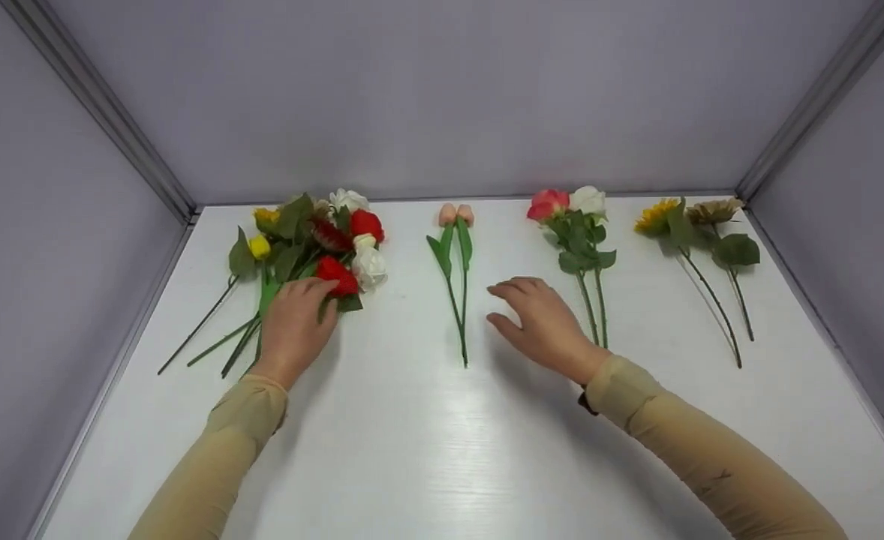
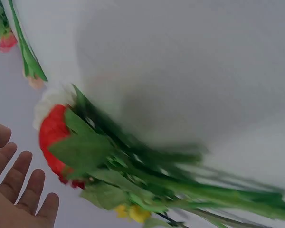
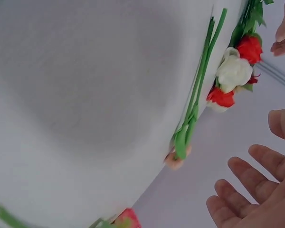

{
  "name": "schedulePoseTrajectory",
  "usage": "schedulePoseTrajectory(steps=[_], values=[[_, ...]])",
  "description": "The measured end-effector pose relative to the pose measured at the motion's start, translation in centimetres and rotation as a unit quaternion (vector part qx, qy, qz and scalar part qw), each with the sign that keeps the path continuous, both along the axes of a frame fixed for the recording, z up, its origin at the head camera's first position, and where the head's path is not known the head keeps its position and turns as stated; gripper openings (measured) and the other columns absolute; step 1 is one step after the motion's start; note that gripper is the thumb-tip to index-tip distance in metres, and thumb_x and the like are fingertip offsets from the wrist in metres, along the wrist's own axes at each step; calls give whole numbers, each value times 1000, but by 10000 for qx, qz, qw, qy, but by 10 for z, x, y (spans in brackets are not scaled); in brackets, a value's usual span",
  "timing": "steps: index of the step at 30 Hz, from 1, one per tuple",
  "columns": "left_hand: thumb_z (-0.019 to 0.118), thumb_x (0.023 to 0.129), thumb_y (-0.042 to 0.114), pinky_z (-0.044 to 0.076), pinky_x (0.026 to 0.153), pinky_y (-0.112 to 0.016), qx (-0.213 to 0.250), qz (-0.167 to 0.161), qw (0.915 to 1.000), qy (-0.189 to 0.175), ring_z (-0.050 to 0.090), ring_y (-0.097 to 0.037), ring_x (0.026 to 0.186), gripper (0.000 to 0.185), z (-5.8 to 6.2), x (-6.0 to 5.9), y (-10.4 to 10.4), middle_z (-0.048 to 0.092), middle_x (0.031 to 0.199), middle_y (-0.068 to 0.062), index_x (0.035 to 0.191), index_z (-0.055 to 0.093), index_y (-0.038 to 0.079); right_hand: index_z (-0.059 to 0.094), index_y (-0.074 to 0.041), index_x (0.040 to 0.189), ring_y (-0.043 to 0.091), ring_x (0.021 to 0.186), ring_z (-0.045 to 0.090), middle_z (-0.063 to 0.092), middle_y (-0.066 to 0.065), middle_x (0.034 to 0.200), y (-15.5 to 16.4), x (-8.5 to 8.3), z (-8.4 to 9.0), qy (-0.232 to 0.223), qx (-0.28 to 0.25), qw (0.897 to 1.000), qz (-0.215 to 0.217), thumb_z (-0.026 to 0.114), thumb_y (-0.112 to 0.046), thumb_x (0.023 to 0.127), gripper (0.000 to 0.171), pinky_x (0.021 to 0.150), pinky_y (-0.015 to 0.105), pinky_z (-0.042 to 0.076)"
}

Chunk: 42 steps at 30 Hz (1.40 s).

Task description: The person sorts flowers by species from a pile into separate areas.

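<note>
My left hand (image 1: 298,326) hovers over the near side of a heap of artificial flowers, its fingers loosely bent and holding nothing. Close by its fingertips is a red rose (image 1: 337,276); a white rose (image 1: 369,268) lies just beyond. In the left wrist view the fingers (image 2: 31,187) are spread apart beside the red bloom (image 2: 54,137). Two pale pink tulips (image 1: 456,216) lie between the hands, stems toward me. To their right, my right hand (image 1: 539,322) is held above the table with relaxed fingers and nothing in them, as the right wrist view also shows.
A pink rose (image 1: 548,205) and a white rose (image 1: 588,201) lie together right of the tulips. At the far right are a yellow sunflower (image 1: 657,216) and a brownish flower (image 1: 714,211). Grey walls enclose the white table (image 1: 412,450) at the back and sides.
</note>
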<state>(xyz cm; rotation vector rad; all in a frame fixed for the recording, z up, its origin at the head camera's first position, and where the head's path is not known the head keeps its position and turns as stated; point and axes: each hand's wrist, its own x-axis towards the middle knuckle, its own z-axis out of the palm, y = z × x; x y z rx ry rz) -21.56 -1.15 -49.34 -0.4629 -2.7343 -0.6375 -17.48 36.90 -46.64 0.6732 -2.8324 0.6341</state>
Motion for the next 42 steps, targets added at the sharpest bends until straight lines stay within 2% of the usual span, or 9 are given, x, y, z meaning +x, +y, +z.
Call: schedulePoseTrajectory(steps=[7,12,16,20,27,29,34,36,42], values=[[63,100,16,48,88,-59,356,992,9916,-753,55,-45,110,34,-11,-3,-59,61,119,-25,128,64,-3,57,-8,145,34,140,45,57,12,144,-53,15,-6,-216,599,9935,946,64,-36,103,51,116,47,35],[64,99,20,53,73,-56,380,1374,9788,-1471,63,-44,95,38,-10,-3,-85,64,111,-28,125,62,-8,50,-10,151,34,145,39,50,13,152,-93,25,-7,-315,1089,9812,1563,61,-40,104,57,121,41,27],[62,99,22,54,63,-51,181,1433,9681,-2047,65,-40,81,36,-8,-3,-100,67,104,-28,118,63,-8,47,-12,153,32,147,37,49,13,153,-123,33,-6,-266,1251,9725,1947,60,-43,104,60,123,39,24],[59,99,24,50,59,-44,77,1414,9583,-2482,61,-29,70,29,-6,-2,-107,68,90,-19,105,64,-4,48,-13,153,31,147,36,49,11,153,-147,40,-5,-149,1313,9676,2151,59,-44,104,59,123,37,22],[62,97,28,54,69,-50,-107,1319,9488,-2869,63,-28,78,35,-2,-5,-106,72,99,-18,106,71,-4,51,-14,150,31,146,38,51,9,152,-173,45,-8,-98,1407,9635,2277,60,-45,103,57,122,35,24],[61,96,28,53,69,-48,-74,1329,9446,-3000,62,-27,77,36,0,-7,-105,72,95,-15,107,72,-4,52,-14,150,31,146,39,51,9,152,-177,45,-11,-91,1455,9626,2285,60,-44,103,56,122,35,24],[56,94,26,46,60,-37,374,1322,9329,-3327,53,-20,64,33,3,-8,-106,60,70,-2,101,72,-2,53,-14,149,32,144,41,52,9,151,-181,44,-17,-31,1612,9609,2252,61,-43,103,55,122,34,24],[56,94,24,44,58,-35,631,1289,9289,-3414,52,-19,60,32,5,-7,-107,57,66,0,101,72,-3,54,-13,148,32,144,41,52,10,150,-181,44,-18,0,1640,9608,2234,61,-43,103,55,122,34,24],[59,97,23,51,65,-37,1325,1246,9179,-3527,61,-24,73,40,8,-4,-105,68,82,-9,118,68,-11,54,-13,148,32,144,41,53,10,150,-175,42,-19,-57,1601,9627,2181,61,-41,103,54,122,34,24]])
